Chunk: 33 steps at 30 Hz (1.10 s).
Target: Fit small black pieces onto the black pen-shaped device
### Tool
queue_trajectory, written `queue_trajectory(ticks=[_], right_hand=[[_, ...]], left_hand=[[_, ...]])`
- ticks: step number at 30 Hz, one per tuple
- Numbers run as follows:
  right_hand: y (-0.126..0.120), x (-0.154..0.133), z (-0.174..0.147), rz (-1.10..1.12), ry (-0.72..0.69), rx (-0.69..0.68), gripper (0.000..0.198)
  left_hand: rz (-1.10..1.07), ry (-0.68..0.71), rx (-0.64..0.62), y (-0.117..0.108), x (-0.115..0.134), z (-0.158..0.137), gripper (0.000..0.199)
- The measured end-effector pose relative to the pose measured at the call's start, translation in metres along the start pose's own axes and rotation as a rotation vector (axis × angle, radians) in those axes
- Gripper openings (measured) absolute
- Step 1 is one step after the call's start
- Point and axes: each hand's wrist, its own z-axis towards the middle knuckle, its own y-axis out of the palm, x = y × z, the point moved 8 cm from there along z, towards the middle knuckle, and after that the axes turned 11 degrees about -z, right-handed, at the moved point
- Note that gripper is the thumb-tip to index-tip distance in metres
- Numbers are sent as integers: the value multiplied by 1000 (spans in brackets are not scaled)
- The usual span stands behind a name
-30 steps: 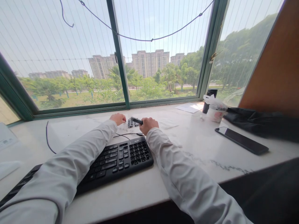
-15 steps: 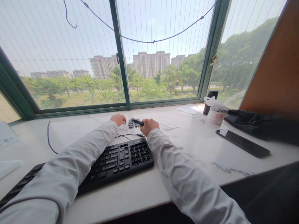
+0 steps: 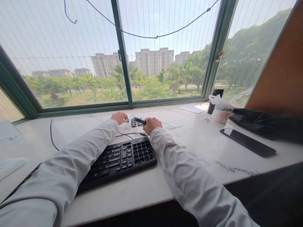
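Slim black bar-shaped tool point(image 3: 139, 120), held in the closed right hand point(image 3: 151, 125) beyond the black full-size keyboard point(image 3: 118, 159) on the white marble sill point(image 3: 203, 148), long axis pointing toward ten o'clock over loose black keycaps point(image 3: 133, 123); left hand point(image 3: 119, 118) curled beside them, grip indeterminable.

Your sleeves point(image 3: 78, 157) are smooth white cloth. The keyboard point(image 3: 118, 159) is matt black plastic. The sill point(image 3: 189, 138) looks like polished pale stone with grey veining. The phone point(image 3: 247, 142) shows a glossy black glass face. The window frame point(image 3: 123, 56) is green painted metal. At far right lies crumpled dark cloth point(image 3: 267, 123).
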Motion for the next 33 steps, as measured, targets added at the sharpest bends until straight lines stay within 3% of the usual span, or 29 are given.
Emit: queue_trajectory(ticks=[8, 15, 19, 23, 27, 31, 33], right_hand=[[4, 1, 3, 51, 4, 1, 32], [2, 1, 4, 99, 26, 53, 37], [0, 2, 2, 146, 54, 67, 37], [-2, 3, 2, 297, 78, 80, 33], [1, -1, 5, 730, 115, 29, 27], [9, -27, 1, 1485, 151, -224, 31], [5, -43, -6, 1697, 116, -337, 31]], left_hand=[[28, 42, 81, -40, 15, -25, 26], [29, 95, 122, -87, 46, -82, 34], [-33, 128, 101, -93, 65, -121, 36], [-30, 90, 153, -87, 66, -148, 38], [-7, 61, 170, -71, 61, -161, 36], [-7, 124, 173, -65, 64, -169, 35], [-48, 160, 223, -70, 69, -175, 39]])
